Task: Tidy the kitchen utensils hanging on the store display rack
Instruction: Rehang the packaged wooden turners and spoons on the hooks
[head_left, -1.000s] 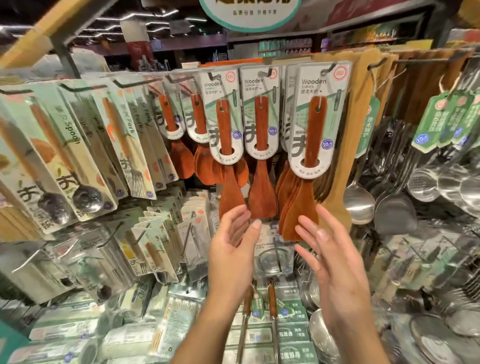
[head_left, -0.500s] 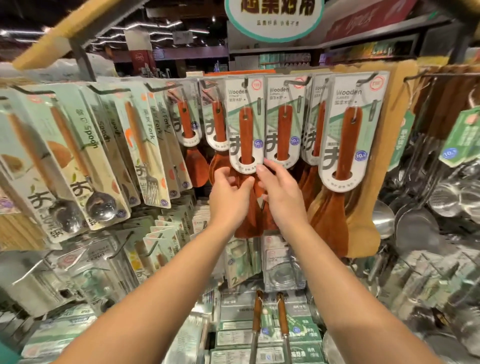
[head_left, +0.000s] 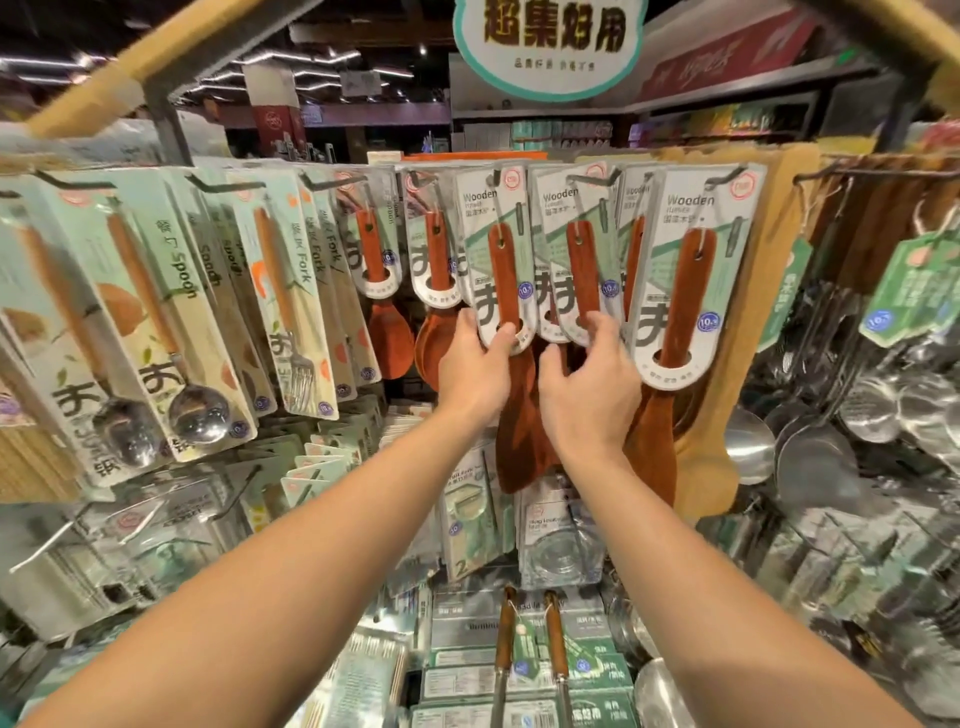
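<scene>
Carded wooden turners hang in rows on metal hooks across the rack. My left hand pinches the bottom edge of one turner card, thumb on its front. My right hand grips the lower end of the neighbouring turner card, fingers curled over its edge. The brown blades of both turners hang down between and behind my hands. A third turner card hangs free just right of my right hand.
Carded spoons and forks fill the hooks at left. Steel ladles and strainers hang at right, a pale wooden spatula beside them. Boxed and packaged goods sit on the shelves below my arms.
Both hands rose from below the turner blades to the card bottoms and closed on them. The view has drawn nearer to the rack.
</scene>
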